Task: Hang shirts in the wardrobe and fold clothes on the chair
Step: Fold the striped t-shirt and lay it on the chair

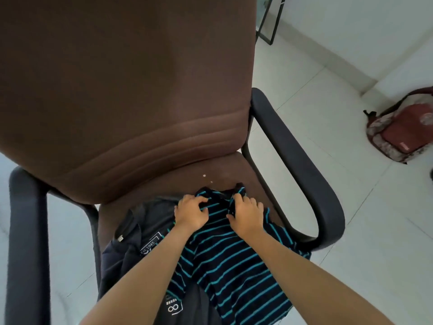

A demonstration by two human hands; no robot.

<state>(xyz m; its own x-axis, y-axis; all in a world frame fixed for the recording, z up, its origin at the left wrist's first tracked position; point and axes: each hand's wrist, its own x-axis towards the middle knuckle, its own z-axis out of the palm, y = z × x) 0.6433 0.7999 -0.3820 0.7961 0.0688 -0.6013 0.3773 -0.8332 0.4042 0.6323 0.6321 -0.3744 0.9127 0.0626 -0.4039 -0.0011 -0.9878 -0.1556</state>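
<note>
Both hands, left (191, 213) and right (246, 215), are pinching the striped shirt's (234, 259) collar on the chair (234, 165).

We see a red backpack (403, 132) with patterned trim lying on the white tiled floor (328, 109) against the pale wall (375, 26), and well beyond the backpack, along that wall, stands a thin black metal frame (269, 22).

Pale tiled floor (304, 95) meets a white wall (365, 26) at a low skirting. A red patterned backpack (400, 132) lies on the tiles by the wall. A black metal frame (273, 22) stands at the far edge. Soft, even light.
</note>
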